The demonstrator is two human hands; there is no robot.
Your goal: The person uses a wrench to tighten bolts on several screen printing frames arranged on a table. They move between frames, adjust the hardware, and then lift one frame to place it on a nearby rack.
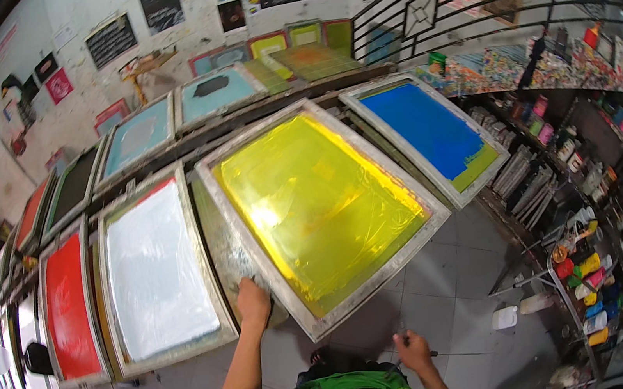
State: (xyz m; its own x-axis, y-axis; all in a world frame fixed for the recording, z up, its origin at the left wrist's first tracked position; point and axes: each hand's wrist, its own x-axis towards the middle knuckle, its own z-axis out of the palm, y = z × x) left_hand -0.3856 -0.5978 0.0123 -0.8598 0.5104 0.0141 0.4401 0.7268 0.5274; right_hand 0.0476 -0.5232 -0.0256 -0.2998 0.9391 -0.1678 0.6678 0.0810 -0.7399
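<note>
A screen-printing frame (374, 284) with yellow ink smeared over its mesh sits tilted at an angle in front of me. Beneath its left side shows a worn, paint-stained board (226, 233). My left hand (253, 303) is closed at the near end of that board, right beside the frame's left rail. What its curled fingers grip is hidden. Low over the floor, my right hand (413, 350) is closed, apart from the frames. A small dark stick-like piece shows by its fingers, too small to name.
A white-inked screen (161, 273) and a red one (71, 309) lie to the left, a blue one (425, 128) to the right. More screens (135, 139) line the row behind. Shelves of bottles (588, 264) and a white jug (505, 318) stand at right.
</note>
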